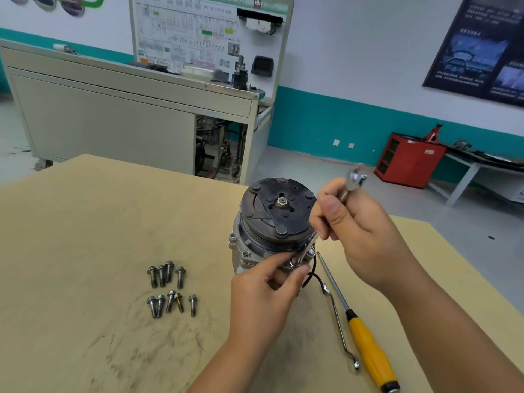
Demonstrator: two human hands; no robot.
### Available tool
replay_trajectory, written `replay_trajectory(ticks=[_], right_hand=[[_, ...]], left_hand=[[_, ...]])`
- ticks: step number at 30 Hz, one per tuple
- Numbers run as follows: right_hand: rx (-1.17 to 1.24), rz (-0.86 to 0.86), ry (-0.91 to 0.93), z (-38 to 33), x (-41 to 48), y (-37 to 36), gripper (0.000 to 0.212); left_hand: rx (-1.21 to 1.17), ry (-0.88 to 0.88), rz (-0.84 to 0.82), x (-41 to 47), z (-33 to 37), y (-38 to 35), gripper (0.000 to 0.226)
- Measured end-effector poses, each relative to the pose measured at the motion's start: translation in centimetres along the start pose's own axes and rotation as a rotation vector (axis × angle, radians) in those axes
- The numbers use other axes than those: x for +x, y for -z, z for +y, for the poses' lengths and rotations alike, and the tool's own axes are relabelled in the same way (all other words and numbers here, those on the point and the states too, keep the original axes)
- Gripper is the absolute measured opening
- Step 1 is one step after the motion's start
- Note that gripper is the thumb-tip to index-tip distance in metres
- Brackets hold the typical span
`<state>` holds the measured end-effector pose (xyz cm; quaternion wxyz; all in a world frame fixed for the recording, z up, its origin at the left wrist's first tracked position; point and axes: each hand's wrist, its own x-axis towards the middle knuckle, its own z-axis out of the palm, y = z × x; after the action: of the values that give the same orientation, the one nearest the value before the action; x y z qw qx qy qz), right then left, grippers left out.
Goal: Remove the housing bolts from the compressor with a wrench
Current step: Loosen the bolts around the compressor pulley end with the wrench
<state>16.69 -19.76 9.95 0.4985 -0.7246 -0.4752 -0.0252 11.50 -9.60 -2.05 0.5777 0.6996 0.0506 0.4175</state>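
- compressor: stands upright on its end near the middle of the table; dark clutch plate faces up, with a hex nut at its centre; grey housing flange below, partly hidden by the hands
- wrench: bright metal, tilted; blurred upper end rises above the right hand; lower end reaches down to the near side of the flange
- right hand: fingers curled round the wrench shaft, thumb laid along it; just beside the clutch plate on its right
- left hand: thumb and forefinger pinch the lower end of the wrench against the flange; what sits under that end cannot be made out
- bolt head: seated in the flange, just beside the wrench's lower end
- loose bolts: nine, lying on the table left of the compressor and apart from it; a row of four behind, a row of five in front
- screwdriver: yellow handle, lies on the table to the right; tip points towards the compressor base
- bent metal tool: thin, lies alongside the screwdriver, on its left
- black wire: loops out from the compressor base
- background: grey cabinet bench with a wiring diagram board above; red cabinet on the floor by the far wall
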Motion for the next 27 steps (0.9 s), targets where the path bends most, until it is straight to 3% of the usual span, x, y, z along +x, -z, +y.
replay_trajectory(ticks=[2,6,10,15,21,27], right_hand=[[-0.051,-0.054,-0.008,-0.3,0.5,0.1,0.020],[-0.186,-0.083,-0.027,-1.2,1.1,0.3,0.017],[-0.059,-0.004,-0.062,-1.4,1.0,0.0,0.016],[0.090,0.008,-0.102,-1.2,0.8,-0.9,0.016],[-0.021,-0.066,-0.015,-0.7,-0.4,-1.4,0.021],[-0.106,-0.006,0.044,-0.2,-1.7,0.1,0.014]], left_hand=[[-0.049,0.057,-0.028,0.1,0.1,0.1,0.017],[-0.089,0.128,-0.017,0.4,0.2,0.1,0.020],[-0.073,0.186,0.019,0.3,0.1,-0.4,0.019],[0.014,0.141,0.075,0.3,0.1,-1.0,0.027],[0.121,0.040,0.058,0.0,0.1,-0.3,0.020],[0.173,-0.008,0.029,-0.2,0.2,0.3,0.017]])
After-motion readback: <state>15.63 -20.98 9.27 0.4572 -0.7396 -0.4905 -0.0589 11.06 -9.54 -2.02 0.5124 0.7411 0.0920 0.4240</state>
